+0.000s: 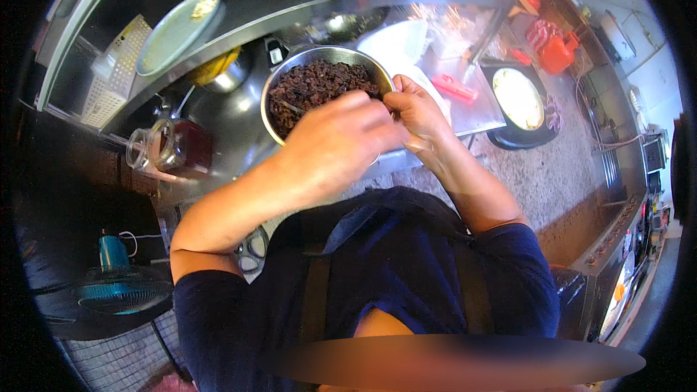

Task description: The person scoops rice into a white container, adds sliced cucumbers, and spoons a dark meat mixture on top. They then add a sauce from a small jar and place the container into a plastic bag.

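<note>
A round steel bowl (pixel 270 117) stands on the metal counter before me, filled with a dark brown, crumbly food (pixel 319 81). A thin utensil handle (pixel 290 107) pokes out of the food. My left hand (pixel 341 138) reaches across the near side of the bowl toward my right wrist; motion smears its fingers, and whether they hold anything cannot be made out. Beside the bowl's right rim, my right hand (pixel 417 110) is closed, thumb and fingers pinched together. What lies in that pinch, if anything, is too small to tell.
Left of the bowl are a glass jar of dark red liquid (pixel 190 149) and a pot with something yellow (pixel 225 72). A green oval plate (pixel 178 33) rests on the shelf above. To the right lie a red-handled object (pixel 455 88) and a black-rimmed container of pale food (pixel 518 99).
</note>
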A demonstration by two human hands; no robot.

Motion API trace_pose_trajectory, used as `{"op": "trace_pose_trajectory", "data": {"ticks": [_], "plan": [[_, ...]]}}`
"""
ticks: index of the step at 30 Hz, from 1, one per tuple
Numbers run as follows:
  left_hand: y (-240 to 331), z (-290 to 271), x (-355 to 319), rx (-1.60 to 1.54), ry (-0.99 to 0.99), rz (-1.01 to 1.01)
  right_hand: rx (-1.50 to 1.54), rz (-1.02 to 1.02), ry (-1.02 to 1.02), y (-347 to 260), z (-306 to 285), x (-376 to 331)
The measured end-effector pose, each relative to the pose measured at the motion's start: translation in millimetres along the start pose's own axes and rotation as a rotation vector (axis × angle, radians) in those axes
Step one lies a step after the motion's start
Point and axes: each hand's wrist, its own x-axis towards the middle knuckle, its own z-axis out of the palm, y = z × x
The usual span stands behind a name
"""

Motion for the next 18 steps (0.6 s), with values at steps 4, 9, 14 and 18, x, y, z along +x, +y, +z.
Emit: {"op": "trace_pose_trajectory", "data": {"ticks": [4, 9, 14, 18], "plan": [[13, -8, 24, -0.403, 0.317, -0.387, -0.018, 0.026, 0.042, 13, -75, -45], [-9, 30, 13, -1.175, -0.054, -0.607, -0.059, 0.042, 0.193, 26, -145, -96], [10, 79, 5, -1.637, -0.213, -1.069, 0.004, 0.089, 0.274, 28, -194, -123], [24, 114, 3, -1.213, -0.521, -1.102, 0.002, 0.057, 0.248, 30, -213, -129]]}}
